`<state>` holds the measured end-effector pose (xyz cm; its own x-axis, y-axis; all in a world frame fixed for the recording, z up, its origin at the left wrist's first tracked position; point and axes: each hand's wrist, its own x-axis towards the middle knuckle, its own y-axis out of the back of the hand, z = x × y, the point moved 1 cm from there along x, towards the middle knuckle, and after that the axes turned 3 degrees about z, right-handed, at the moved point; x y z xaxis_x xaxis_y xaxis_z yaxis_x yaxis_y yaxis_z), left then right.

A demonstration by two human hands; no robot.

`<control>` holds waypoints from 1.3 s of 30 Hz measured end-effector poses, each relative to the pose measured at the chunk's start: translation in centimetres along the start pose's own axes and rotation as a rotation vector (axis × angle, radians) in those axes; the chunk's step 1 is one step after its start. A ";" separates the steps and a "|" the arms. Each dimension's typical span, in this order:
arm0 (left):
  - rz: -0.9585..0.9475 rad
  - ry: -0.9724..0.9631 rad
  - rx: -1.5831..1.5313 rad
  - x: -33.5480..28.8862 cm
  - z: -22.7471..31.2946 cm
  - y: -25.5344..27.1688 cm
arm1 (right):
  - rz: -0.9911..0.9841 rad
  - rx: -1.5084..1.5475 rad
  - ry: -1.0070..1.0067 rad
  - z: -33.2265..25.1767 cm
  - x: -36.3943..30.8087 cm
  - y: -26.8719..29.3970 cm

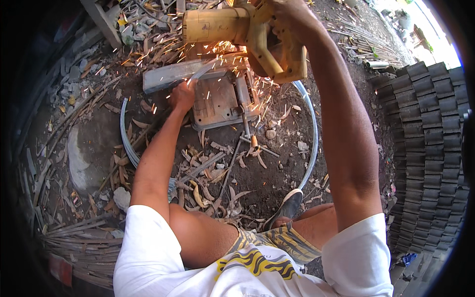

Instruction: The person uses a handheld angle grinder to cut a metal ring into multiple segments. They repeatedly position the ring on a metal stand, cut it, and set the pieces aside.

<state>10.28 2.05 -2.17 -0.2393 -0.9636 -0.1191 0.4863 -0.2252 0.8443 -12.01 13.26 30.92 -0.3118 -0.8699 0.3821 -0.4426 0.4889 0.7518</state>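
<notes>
A yellow cut-off saw (217, 25) is lowered over its rusty metal base (216, 101), and orange sparks spray from beneath its body. My right hand (292, 17) is closed around the saw's handle at the top edge. My left hand (183, 96) is closed on a bundle of metal wire at the base's left side. That wire (311, 123) curves in a large loop on the ground, passing under the saw. The cutting disc and the cut point are hidden behind the saw's body and the sparks.
Stacked grey roof tiles (425, 153) stand at the right. Dry leaves, sticks and stones litter the dirt around the base. A grey metal bar (166, 78) lies behind my left hand. My shoe (287, 207) is beside the wire loop.
</notes>
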 end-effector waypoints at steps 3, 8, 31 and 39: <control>0.014 -0.011 0.007 -0.4 0.4 0.3 | -0.015 0.012 -0.157 0.2 -0.4 0.3; -0.015 -0.028 0.064 -0.6 0.4 0.5 | 0.090 0.078 -0.088 1.2 0.1 -0.7; -0.008 -0.004 -0.004 -1.1 0.9 0.9 | 0.015 0.027 -0.478 2.7 0.2 -1.2; -0.030 -0.015 0.018 -0.6 0.3 0.1 | 0.021 -0.003 -0.502 2.8 0.2 -1.4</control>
<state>10.22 2.64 -1.86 -0.2664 -0.9541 -0.1367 0.4637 -0.2512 0.8496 -13.82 12.57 28.49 -0.6869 -0.7209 0.0919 -0.4300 0.5051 0.7483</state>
